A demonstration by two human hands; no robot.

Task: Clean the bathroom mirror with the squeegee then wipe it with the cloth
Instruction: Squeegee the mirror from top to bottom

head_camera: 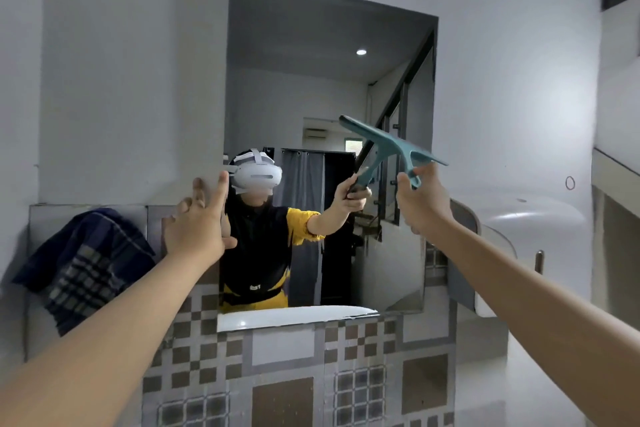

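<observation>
Head view, looking at a mirror [329,80] on a pale wall. Right hand [424,204] up high, fingers closed around the handle of a teal squeegee [391,146]. Squeegee blade tilted, top end leaning left, in front of the right part of the mirror; hard to tell if the blade touches the glass. Left hand [195,229] open, fingers spread wide, holding nothing, at the left edge of the mirror. Cannot tell if the fingertips press on the glass. Dark checked cloth [83,263] draped over a ledge at the left, just beside the left arm, well apart from the squeegee. Inside the mirror, a person in black and yellow with a white headset, with a squeegee in one raised hand. Brown and grey patterned tiles [284,374] under the mirror. White sink [512,215] off to the right.
</observation>
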